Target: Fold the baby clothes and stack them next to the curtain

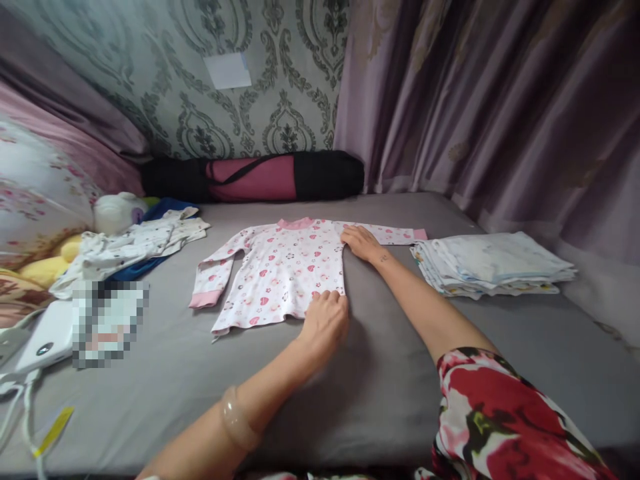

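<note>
A child's long-sleeved shirt [275,273], white with pink hearts and pink collar and cuffs, lies spread on the grey bed sheet [390,373]. One sleeve bends down at the left; the other stretches out to the right. My left hand [327,320], with a pale bangle on its wrist, is closed on the shirt's lower right corner. Higher up, my right hand [360,241] grips the same side edge near the armpit, its fingertips partly hidden from the camera.
Folded white cloths [495,263] are stacked at the right. To the left lie rumpled spotted clothes [135,243], plush toys [117,212] and a white power bank [53,337] with cables. A long black and maroon bag [253,179] rests along the wall.
</note>
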Demonstrator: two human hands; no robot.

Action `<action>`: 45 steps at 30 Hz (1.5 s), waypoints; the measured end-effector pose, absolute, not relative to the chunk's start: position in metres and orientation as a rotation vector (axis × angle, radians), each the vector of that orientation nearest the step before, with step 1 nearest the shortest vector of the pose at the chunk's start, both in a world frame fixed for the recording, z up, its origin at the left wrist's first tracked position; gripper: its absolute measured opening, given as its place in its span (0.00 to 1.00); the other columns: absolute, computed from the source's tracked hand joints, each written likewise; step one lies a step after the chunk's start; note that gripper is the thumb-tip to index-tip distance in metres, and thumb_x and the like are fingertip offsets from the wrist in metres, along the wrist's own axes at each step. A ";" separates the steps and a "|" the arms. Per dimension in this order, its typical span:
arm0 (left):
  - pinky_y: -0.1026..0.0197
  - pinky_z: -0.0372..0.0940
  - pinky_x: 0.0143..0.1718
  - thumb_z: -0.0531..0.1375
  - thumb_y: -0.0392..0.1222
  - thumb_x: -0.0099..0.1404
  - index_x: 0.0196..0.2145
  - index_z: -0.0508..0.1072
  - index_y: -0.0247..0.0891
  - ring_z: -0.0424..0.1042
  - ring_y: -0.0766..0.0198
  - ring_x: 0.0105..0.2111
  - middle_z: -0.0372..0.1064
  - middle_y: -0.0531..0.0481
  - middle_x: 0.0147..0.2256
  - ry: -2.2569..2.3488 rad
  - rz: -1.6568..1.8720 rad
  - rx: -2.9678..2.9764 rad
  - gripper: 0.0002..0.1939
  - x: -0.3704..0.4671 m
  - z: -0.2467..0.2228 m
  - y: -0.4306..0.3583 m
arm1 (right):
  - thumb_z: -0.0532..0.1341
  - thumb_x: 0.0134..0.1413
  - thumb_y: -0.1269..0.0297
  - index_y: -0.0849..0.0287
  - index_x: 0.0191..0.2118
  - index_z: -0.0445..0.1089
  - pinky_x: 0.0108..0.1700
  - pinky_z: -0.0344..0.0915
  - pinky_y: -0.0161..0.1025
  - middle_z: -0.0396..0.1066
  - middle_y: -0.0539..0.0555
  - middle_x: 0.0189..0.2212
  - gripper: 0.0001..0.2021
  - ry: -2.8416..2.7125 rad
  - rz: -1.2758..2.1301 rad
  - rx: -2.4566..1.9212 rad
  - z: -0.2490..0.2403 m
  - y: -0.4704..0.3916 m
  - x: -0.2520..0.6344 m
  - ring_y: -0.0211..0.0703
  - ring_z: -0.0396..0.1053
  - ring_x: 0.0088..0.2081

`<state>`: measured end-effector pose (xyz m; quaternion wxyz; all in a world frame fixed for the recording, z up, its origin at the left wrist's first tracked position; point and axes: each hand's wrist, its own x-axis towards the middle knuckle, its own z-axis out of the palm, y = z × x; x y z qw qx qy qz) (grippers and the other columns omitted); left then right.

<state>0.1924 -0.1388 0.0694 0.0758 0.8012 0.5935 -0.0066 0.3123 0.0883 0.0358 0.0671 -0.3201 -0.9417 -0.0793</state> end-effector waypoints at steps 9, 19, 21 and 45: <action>0.54 0.64 0.41 0.50 0.37 0.66 0.37 0.70 0.33 0.70 0.54 0.38 0.70 0.41 0.36 1.779 0.047 2.404 0.10 0.210 0.054 -0.131 | 0.49 0.62 0.76 0.58 0.40 0.72 0.46 0.56 0.40 0.71 0.57 0.42 0.15 -2.783 -0.196 -0.996 0.028 0.090 0.320 0.47 0.61 0.46; 0.48 0.57 0.57 0.48 0.44 0.70 0.54 0.64 0.30 0.59 0.48 0.59 0.61 0.35 0.57 1.769 0.364 2.410 0.20 0.218 0.031 -0.140 | 0.49 0.58 0.76 0.60 0.42 0.73 0.51 0.56 0.44 0.72 0.61 0.45 0.16 -2.711 -0.104 -1.308 0.038 0.076 0.304 0.51 0.64 0.49; 0.47 0.50 0.62 0.43 0.50 0.72 0.61 0.57 0.25 0.48 0.47 0.65 0.52 0.32 0.64 1.723 0.393 2.409 0.29 0.221 0.025 -0.143 | 0.48 0.58 0.76 0.62 0.45 0.73 0.53 0.56 0.46 0.72 0.64 0.46 0.18 -2.684 -0.113 -1.365 0.041 0.065 0.290 0.53 0.64 0.51; 0.62 0.61 0.38 0.47 0.47 0.70 0.37 0.73 0.38 0.69 0.61 0.35 0.73 0.45 0.36 1.833 0.843 1.894 0.17 0.041 0.068 -0.193 | 0.40 0.66 0.47 0.56 0.70 0.43 0.68 0.36 0.54 0.35 0.58 0.70 0.31 -2.982 0.275 -1.049 0.019 -0.052 0.318 0.49 0.32 0.69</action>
